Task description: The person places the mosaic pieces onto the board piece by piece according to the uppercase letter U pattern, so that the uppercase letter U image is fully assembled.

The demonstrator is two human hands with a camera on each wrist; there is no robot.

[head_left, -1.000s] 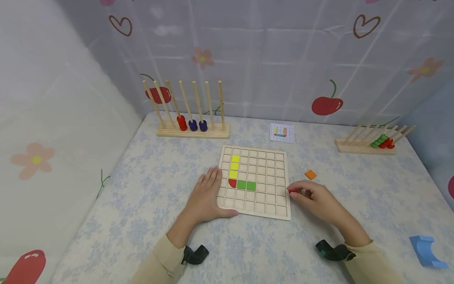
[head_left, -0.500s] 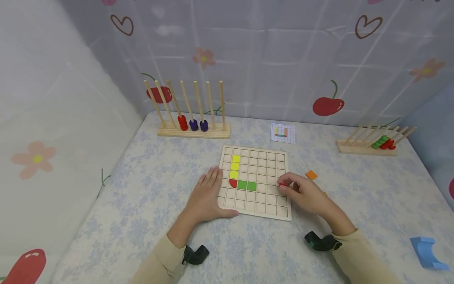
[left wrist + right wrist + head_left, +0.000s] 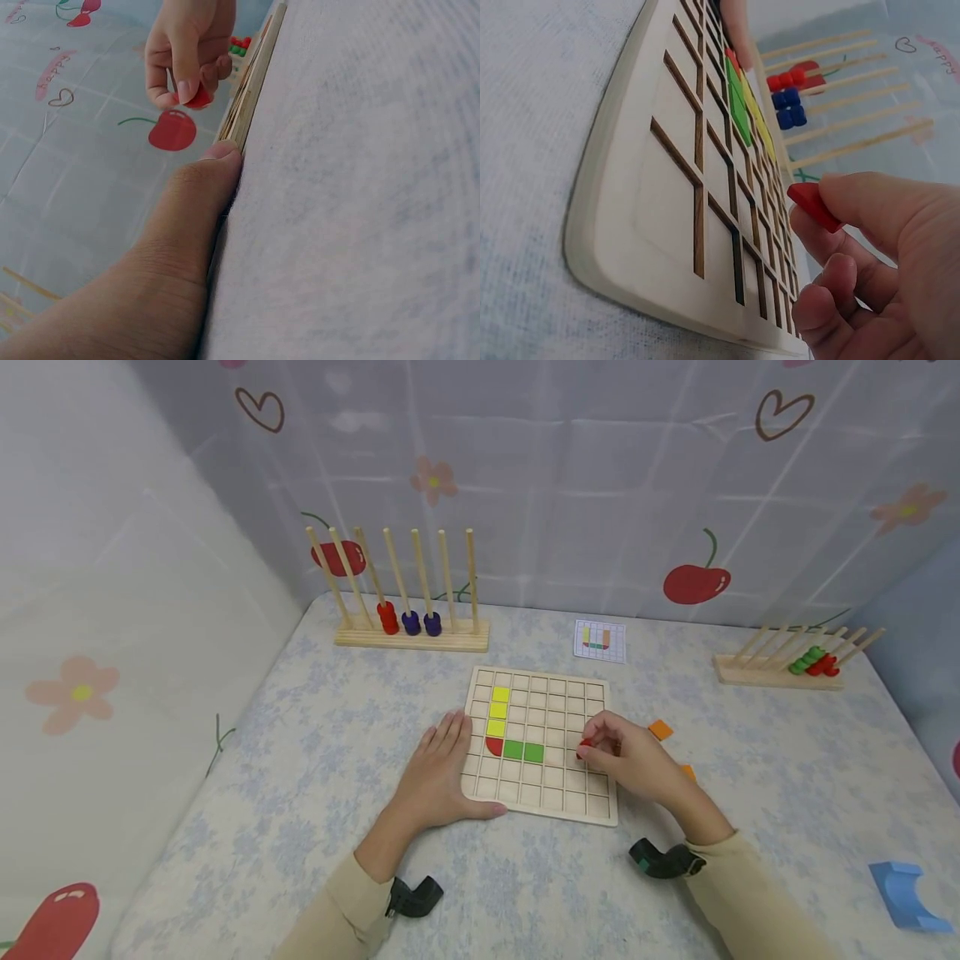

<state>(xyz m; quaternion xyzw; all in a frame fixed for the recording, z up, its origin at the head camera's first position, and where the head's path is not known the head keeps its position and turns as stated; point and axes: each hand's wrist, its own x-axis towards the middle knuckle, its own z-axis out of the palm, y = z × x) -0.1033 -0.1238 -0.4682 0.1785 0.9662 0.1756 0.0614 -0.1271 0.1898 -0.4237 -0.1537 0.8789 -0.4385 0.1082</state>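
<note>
My right hand (image 3: 630, 757) pinches a small red tile (image 3: 815, 208) between thumb and index finger, above the right part of the wooden grid board (image 3: 566, 802). Flat on the table, my left hand (image 3: 433, 777) rests against the board's left side, its thumb along the front edge. Set in the board are several yellow tiles (image 3: 498, 711) in a column, a rounded red tile (image 3: 494, 747) below them, and two green tiles (image 3: 523, 752) in a row to its right. In the left wrist view, the left thumb (image 3: 202, 180) touches the board's edge.
Behind the board lies a pattern card (image 3: 599, 642). Orange tiles (image 3: 661, 730) lie to the right, one partly hidden by my right wrist. Peg racks with beads stand at back left (image 3: 411, 639) and back right (image 3: 780, 672). A blue curved block (image 3: 905, 896) sits at front right.
My right hand has carried the red tile leftward from the board's right edge to over its right-hand squares. The left hand has stayed in place.
</note>
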